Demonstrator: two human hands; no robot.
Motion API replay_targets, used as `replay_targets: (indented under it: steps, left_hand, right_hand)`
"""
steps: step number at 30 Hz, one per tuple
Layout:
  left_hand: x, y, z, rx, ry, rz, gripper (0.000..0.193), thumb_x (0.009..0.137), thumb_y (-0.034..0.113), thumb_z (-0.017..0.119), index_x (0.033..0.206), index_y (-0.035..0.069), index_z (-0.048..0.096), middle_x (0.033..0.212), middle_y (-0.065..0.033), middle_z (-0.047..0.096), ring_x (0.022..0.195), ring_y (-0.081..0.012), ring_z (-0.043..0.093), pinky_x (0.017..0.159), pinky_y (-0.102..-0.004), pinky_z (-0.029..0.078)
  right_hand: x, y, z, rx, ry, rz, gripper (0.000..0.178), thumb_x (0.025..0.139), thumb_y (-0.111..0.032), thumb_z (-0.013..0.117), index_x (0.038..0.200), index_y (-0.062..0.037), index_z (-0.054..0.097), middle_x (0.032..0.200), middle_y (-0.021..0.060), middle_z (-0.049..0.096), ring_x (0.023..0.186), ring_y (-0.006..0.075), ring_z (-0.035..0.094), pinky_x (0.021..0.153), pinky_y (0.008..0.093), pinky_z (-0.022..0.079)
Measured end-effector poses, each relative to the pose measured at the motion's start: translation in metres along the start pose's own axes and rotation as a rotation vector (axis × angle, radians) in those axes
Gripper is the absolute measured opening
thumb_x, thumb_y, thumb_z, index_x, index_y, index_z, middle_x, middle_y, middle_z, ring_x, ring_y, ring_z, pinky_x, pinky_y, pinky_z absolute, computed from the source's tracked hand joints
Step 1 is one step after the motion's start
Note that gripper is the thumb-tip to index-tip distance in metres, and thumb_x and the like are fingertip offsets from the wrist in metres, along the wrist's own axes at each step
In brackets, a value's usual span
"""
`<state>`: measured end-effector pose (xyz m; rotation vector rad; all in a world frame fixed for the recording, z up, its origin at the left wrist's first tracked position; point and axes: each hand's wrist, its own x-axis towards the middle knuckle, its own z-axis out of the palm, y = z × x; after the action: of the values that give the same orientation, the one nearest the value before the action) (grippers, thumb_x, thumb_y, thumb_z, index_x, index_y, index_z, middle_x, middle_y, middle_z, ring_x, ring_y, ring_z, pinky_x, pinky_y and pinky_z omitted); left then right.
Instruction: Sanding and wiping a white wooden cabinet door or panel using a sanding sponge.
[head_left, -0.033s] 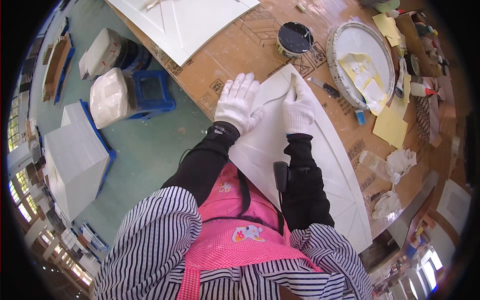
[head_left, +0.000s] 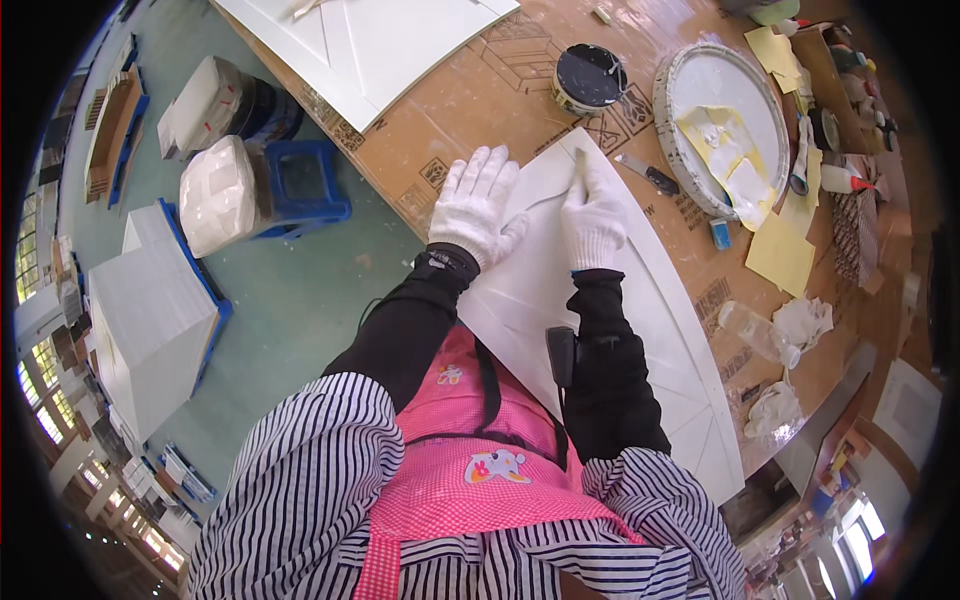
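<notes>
Two gloved hands (head_left: 470, 208) (head_left: 594, 218) at wht panel (head_left: 650, 305), brn tbl (head_left: 425, 125), grn flr (head_left: 315, 290)

A flat white panel (head_left: 530, 275) lies face up along the near edge of the surface, with one corner pointing toward the far edge. Its long right-hand side bows outward, and fine straight lines cross its face, meeting at angles. By the far corner, a small greyish piece (head_left: 579, 157) sits over the panel, mostly hidden and too small to identify.
</notes>
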<state>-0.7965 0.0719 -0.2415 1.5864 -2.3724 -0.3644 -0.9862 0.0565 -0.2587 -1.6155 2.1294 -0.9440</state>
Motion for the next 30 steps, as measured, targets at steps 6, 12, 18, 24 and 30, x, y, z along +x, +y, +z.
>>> replay_targets:
  steps: [6,12,18,24,30]
  left_hand:
    - [0.001,0.002,-0.004,-0.009,-0.011,0.0,0.074,0.09,0.042,0.069,0.151,0.003,0.049,0.163,-0.0202,0.041,0.153,-0.0389,0.035,0.126,-0.0548,0.026]
    - [-0.001,0.001,-0.003,0.012,-0.007,0.005,0.076,0.09,0.041,0.07,0.151,0.003,0.048,0.162,-0.0204,0.042,0.153,-0.0391,0.035,0.126,-0.0548,0.026]
    - [0.0,-0.001,0.005,-0.022,0.045,0.003,0.077,0.094,0.036,0.066,0.158,0.003,0.039,0.161,-0.0229,0.042,0.152,-0.039,0.038,0.126,-0.0537,0.026]
    - [-0.002,-0.007,0.022,0.0,0.109,-0.077,0.076,0.095,0.026,0.061,0.161,0.0,0.032,0.16,-0.0211,0.045,0.151,-0.0361,0.04,0.127,-0.0518,0.026]
    - [-0.003,-0.009,0.023,0.026,0.083,-0.015,0.074,0.096,0.024,0.061,0.16,0.001,0.033,0.155,-0.0246,0.049,0.15,-0.0371,0.042,0.126,-0.0523,0.028]
  right_hand:
    - [0.005,-0.008,-0.009,-0.074,-0.074,-0.035,0.047,0.097,-0.019,0.063,0.144,-0.0227,0.063,0.122,0.0185,0.073,0.099,0.0384,0.073,0.087,0.0454,0.059]
    - [0.024,-0.014,-0.006,-0.194,-0.042,-0.018,0.044,0.095,-0.019,0.064,0.139,-0.0201,0.066,0.116,0.0178,0.072,0.102,0.0374,0.071,0.089,0.0451,0.058]
    - [0.008,-0.014,-0.003,-0.221,-0.142,-0.18,0.041,0.093,-0.015,0.063,0.134,-0.0142,0.067,0.114,0.0163,0.072,0.099,0.0371,0.071,0.085,0.0458,0.058]
    - [-0.047,-0.043,-0.007,-0.141,-0.412,-0.3,0.043,0.092,-0.014,0.064,0.135,-0.014,0.066,0.111,0.0142,0.07,0.094,0.0358,0.071,0.08,0.0459,0.058]
    - [-0.069,0.011,-0.044,-0.144,-0.052,0.08,0.05,0.089,-0.013,0.066,0.139,-0.0115,0.063,0.11,0.0158,0.07,0.094,0.0371,0.071,0.08,0.0479,0.058]
